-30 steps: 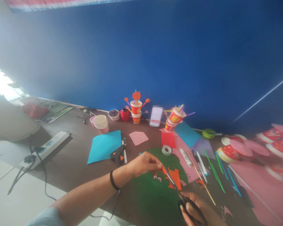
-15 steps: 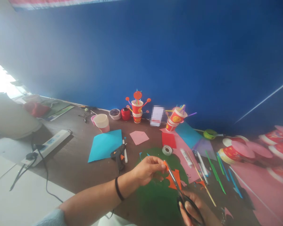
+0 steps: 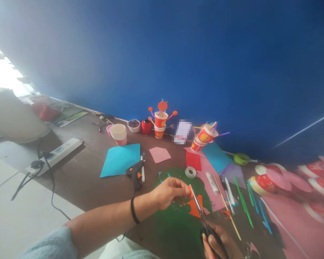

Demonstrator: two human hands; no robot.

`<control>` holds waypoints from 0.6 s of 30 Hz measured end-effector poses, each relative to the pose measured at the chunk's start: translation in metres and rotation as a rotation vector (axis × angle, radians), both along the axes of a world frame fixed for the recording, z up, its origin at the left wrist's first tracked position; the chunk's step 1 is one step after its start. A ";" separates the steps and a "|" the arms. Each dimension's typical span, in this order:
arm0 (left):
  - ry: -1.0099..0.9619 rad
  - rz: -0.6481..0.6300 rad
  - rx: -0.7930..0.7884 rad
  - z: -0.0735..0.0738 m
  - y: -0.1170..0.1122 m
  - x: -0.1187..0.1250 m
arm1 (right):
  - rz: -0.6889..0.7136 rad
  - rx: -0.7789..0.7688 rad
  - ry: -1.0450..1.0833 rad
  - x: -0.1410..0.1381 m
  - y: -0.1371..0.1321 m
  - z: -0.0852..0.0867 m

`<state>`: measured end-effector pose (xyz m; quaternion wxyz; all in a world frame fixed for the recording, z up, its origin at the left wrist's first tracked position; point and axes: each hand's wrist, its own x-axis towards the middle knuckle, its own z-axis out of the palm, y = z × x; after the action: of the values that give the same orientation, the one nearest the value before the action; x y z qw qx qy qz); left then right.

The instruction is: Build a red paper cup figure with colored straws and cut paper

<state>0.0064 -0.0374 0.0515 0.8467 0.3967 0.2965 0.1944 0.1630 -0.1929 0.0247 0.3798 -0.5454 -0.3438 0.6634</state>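
Between thumb and fingers, my left hand [image 3: 171, 193] pinches a small piece of orange paper [image 3: 190, 191]. Black-handled scissors [image 3: 201, 213] are in my right hand [image 3: 218, 240], with my fingers through the loops. Their blades point up and away from me, beside the orange piece and the left fingertips. Under the blades, a larger orange paper scrap [image 3: 195, 207] with cut-out edges lies on a dark green mat [image 3: 175, 233]. A roll of tape [image 3: 190, 172] sits at the far part of the mat.
A black glue gun [image 3: 135, 174] lies by blue paper [image 3: 121, 160]. Paper-cup figures [image 3: 160, 120] stand near the blue wall. A power strip [image 3: 56, 154] with cords lies at left. Pens [image 3: 228, 189], a wooden stick [image 3: 233, 223] and green straws [image 3: 244, 203] lie at right.
The camera view has shifted slightly. My left hand still pinches the orange piece, and the scissors remain beside it with little visible movement.
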 end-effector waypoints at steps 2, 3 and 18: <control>0.036 -0.009 0.005 0.001 0.000 0.000 | -0.042 0.034 0.004 0.002 -0.002 -0.003; 0.054 -0.010 0.009 0.002 0.000 0.000 | -0.043 0.061 -0.008 0.003 -0.001 -0.004; 0.237 -0.085 0.233 0.019 0.003 -0.003 | -0.028 -0.057 -0.141 0.010 0.005 -0.005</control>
<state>0.0036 -0.0341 0.0706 0.7615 0.5246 0.3527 0.1432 0.1732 -0.1879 0.0194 0.3481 -0.6063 -0.3429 0.6274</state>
